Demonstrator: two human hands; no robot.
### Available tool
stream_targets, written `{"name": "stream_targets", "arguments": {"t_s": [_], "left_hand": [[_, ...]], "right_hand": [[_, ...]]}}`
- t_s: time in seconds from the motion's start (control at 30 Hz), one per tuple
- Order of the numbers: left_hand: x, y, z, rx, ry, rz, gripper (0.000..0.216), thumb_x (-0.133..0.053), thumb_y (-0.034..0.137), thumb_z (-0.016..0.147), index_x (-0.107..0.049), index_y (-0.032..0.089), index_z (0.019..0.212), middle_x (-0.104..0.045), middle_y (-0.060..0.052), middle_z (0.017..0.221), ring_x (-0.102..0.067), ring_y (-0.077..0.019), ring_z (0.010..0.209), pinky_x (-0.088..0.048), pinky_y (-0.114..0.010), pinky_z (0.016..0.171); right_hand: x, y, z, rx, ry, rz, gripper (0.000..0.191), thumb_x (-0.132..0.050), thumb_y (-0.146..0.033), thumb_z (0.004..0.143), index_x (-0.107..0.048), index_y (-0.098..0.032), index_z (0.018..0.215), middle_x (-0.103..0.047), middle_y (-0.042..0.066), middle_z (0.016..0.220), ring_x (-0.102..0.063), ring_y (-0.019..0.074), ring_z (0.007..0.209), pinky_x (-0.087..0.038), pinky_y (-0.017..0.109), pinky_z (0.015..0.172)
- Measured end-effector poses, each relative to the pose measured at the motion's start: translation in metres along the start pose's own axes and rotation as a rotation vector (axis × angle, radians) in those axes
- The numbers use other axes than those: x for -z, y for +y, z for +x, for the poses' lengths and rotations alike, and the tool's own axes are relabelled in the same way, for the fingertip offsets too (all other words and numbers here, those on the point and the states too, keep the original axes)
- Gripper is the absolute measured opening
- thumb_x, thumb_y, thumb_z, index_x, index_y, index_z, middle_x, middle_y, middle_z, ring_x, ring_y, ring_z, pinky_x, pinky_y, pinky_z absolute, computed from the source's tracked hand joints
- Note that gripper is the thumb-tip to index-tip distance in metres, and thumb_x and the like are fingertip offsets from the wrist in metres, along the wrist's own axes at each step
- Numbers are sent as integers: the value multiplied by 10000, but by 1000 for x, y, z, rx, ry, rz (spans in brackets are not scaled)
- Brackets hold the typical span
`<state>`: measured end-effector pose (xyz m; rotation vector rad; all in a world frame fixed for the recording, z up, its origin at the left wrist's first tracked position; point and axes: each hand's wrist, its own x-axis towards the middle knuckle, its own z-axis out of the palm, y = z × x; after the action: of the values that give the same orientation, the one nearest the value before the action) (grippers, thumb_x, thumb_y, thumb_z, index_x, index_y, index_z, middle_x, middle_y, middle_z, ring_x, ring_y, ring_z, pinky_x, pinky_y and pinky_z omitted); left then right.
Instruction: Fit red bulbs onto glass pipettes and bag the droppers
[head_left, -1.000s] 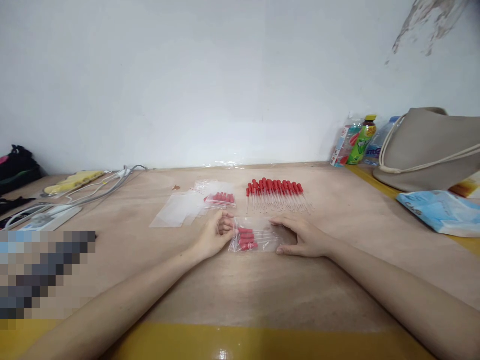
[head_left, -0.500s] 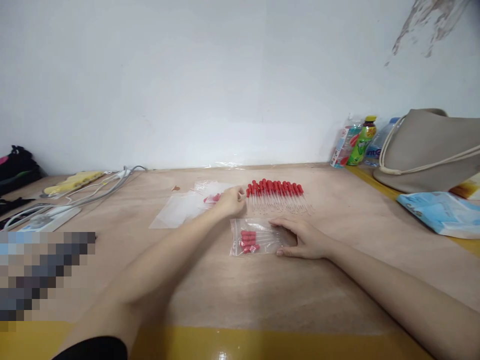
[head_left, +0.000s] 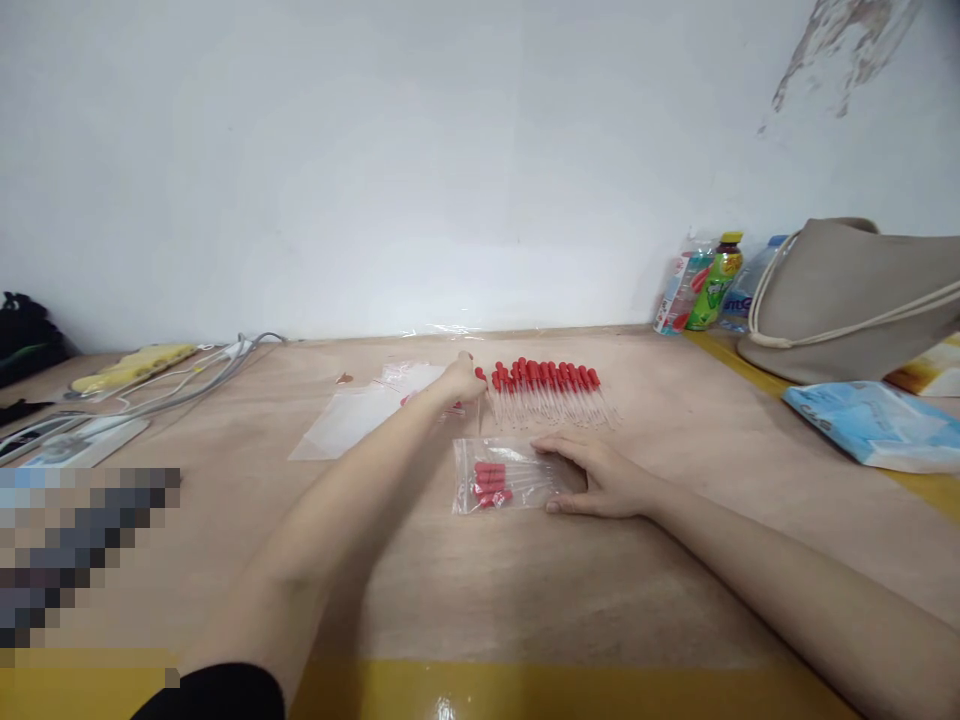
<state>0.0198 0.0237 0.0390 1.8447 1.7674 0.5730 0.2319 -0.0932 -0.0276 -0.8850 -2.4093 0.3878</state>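
My left hand (head_left: 461,380) is at the left end of a row of red-bulbed glass droppers (head_left: 544,375). Its fingers are partly hidden but look closed on one dropper (head_left: 481,374), whose tube points toward me. My right hand (head_left: 600,478) rests on the table at the right end of a clear zip bag (head_left: 466,450). The thumb and fingers are spread, touching the bag's edges. Inside this bag lie several droppers (head_left: 491,475), bulbs to the left. Behind my left forearm are flat clear bags (head_left: 345,420) with red strips, partly covered.
A power strip (head_left: 90,440) with cables and a yellow item (head_left: 135,370) lie at the left. At the right stand bottles (head_left: 716,285), a grey bag (head_left: 862,290) and a blue-white packet (head_left: 870,425). A white wall (head_left: 375,180) bounds the table's back.
My left hand has moved slightly away from me, and a dropper now shows beside its fingers. My right hand stays at the bag's end. The view has shifted a little.
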Motion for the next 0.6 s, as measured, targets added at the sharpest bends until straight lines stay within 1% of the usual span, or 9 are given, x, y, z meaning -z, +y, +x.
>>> {"name": "stream_targets", "arguments": {"t_s": [0.07,0.1,0.13,0.2,0.3,0.37,0.43,0.6], "left_hand": [[11,-14,-16,-68,39,-106,655,-519,84,697,-262,187,1290,-587,-41,823,-598,-122,580,-479,-227,531],[15,-23,-25,-104,67,-167,631,-498,96,720,-253,225,1286,-566,-33,865,-597,-103,594,-490,-222,550],[19,-32,-35,-152,129,-330,602,-508,98,717,-290,240,1260,-542,-28,883,-595,-96,593,-502,-232,560],[23,-52,-56,-183,218,-588,542,-538,109,701,-354,244,1193,-507,-8,877,-591,-88,602,-525,-264,597],[19,-76,-81,-165,317,-829,499,-597,130,672,-386,231,1113,-487,15,842,-594,-88,645,-537,-299,677],[14,-85,-92,-141,360,-905,486,-608,136,670,-379,231,1088,-487,14,853,-592,-90,664,-536,-300,698],[9,-91,-96,-117,389,-927,465,-601,135,676,-375,235,1071,-489,11,858,-589,-90,665,-536,-287,691],[5,-93,-99,-130,430,-868,500,-626,170,656,-362,232,1076,-495,22,853,-597,-87,656,-536,-284,678]], "right_hand": [[0,1,0,1,-3,5,666,-635,-514,681,-457,-186,1233,-533,125,1187,-505,261,1072,-418,430,897],[0,1,0,0,-5,7,668,-636,-512,681,-454,-187,1235,-531,125,1189,-505,260,1073,-418,430,896],[-1,1,-1,-1,-6,7,668,-638,-509,681,-452,-188,1236,-527,124,1195,-501,260,1077,-416,431,899],[-1,2,-1,-11,-7,2,666,-639,-505,681,-452,-186,1234,-518,124,1209,-492,260,1090,-408,431,909],[-1,2,-2,-27,-17,-5,664,-637,-502,684,-448,-181,1234,-519,125,1211,-491,257,1093,-404,426,915],[0,2,-2,-30,-19,0,662,-635,-502,686,-447,-185,1236,-527,125,1201,-499,258,1084,-408,426,909],[0,1,-2,-28,-16,5,661,-636,-503,683,-451,-187,1233,-532,126,1193,-504,261,1078,-410,429,904],[0,1,-1,-16,-8,9,664,-641,-503,678,-452,-196,1235,-532,126,1189,-507,269,1073,-414,437,895]]}}
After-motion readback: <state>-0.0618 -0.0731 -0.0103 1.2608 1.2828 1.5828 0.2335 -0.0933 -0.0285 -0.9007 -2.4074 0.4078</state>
